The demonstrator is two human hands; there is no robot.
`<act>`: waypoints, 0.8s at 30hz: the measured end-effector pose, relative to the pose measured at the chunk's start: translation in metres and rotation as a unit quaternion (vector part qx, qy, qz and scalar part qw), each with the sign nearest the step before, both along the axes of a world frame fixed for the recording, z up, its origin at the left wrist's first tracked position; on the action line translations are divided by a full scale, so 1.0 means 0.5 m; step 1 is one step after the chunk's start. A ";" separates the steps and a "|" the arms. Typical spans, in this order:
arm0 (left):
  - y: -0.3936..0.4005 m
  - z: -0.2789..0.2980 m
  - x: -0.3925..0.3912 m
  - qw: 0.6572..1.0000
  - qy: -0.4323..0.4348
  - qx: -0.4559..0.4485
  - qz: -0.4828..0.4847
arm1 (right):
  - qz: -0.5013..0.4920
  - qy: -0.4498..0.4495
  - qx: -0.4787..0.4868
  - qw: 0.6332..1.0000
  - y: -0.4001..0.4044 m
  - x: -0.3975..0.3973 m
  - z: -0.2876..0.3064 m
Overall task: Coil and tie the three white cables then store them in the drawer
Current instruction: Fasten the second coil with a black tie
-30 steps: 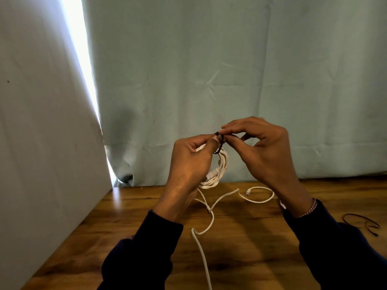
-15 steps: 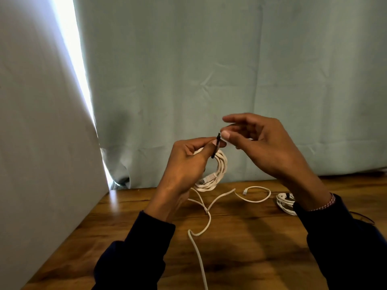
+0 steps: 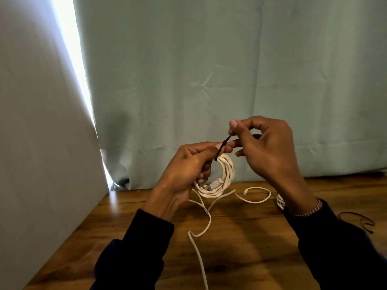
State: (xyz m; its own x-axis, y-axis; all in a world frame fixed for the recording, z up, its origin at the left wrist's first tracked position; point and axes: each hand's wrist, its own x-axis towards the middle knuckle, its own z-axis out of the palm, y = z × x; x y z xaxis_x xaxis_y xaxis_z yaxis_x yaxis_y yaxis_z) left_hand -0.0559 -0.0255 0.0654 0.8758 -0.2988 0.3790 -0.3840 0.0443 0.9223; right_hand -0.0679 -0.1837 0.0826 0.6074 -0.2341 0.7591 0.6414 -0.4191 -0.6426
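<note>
A coiled white cable [image 3: 225, 178] with a clear plug is held above the wooden table [image 3: 240, 243]. My left hand [image 3: 186, 170] grips the coil at its top left. A black tie [image 3: 222, 147] runs round the coil's top and sticks up to the right. My right hand [image 3: 266, 151] pinches the tie's free end between thumb and forefinger. A loose white cable [image 3: 201, 248] trails across the table toward me. Part of another coiled white cable [image 3: 280, 200] shows behind my right wrist.
A second black tie [image 3: 360, 219] lies on the table at the right. Pale green curtains [image 3: 209, 80] hang right behind the table. A grey panel [image 3: 41, 143] stands along the left edge. No drawer is in view.
My right hand has pulled the tie's end up and to the right, away from the coil. The tie now stands out straighter. My left hand keeps its grip on the coil.
</note>
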 end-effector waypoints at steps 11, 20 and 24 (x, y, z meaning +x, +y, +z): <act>-0.009 0.004 -0.004 0.998 0.045 -0.031 -0.032 | -0.111 -0.051 0.028 0.992 0.005 0.034 -0.025; 0.006 0.004 0.005 0.999 0.020 -0.021 -0.040 | 0.087 0.073 0.080 0.990 -0.005 0.014 -0.001; 0.007 0.000 0.010 0.999 0.019 -0.021 -0.033 | 0.215 0.168 0.084 0.958 -0.015 0.016 -0.001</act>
State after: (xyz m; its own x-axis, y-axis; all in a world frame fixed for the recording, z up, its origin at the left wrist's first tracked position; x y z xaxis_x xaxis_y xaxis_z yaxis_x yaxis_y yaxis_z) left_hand -0.0510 -0.0221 0.0654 0.8686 -0.3418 0.3589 -0.3433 0.1076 0.9331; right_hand -0.0597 -0.1909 0.0819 0.8789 -0.0084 0.4770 0.4765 -0.0352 -0.8785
